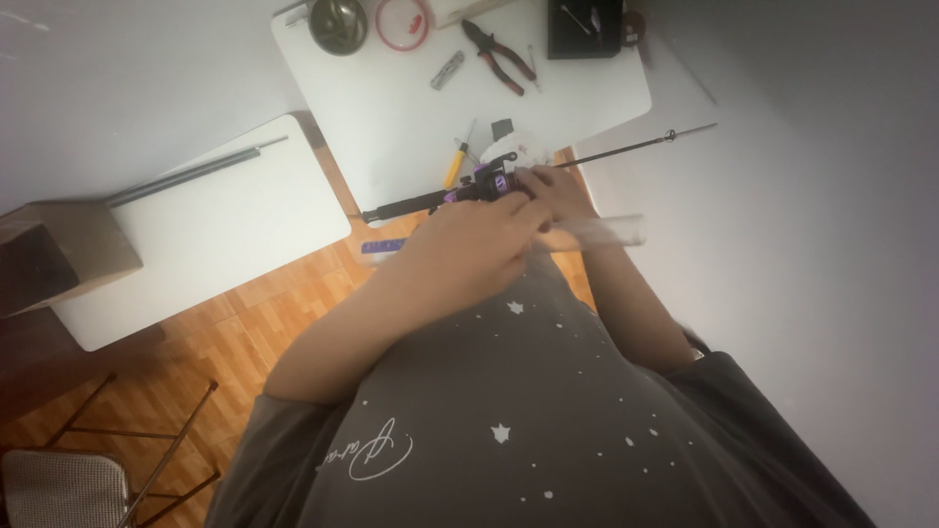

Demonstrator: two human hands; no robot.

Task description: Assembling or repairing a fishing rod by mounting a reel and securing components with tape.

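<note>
A black fishing rod (626, 149) with a purple and black reel (489, 182) lies across the near edge of the white table (411, 137). My left hand (469, 244) is closed over the reel seat and rod handle. My right hand (558, 191) grips the reel from the right side, fingers curled on it. The rod tip runs out to the right past the table, its handle end (391, 208) to the left. A clear plastic tube (611, 232) shows just under my right hand.
On the table lie red-handled pliers (501, 55), a metal multitool (447, 70), a yellow screwdriver (455, 164), a red ring (402, 22), a dark round lid (338, 23) and a black tray (584, 27). A second white table (215, 235) stands left, with a cardboard box (59, 254) and folding chair (68, 484).
</note>
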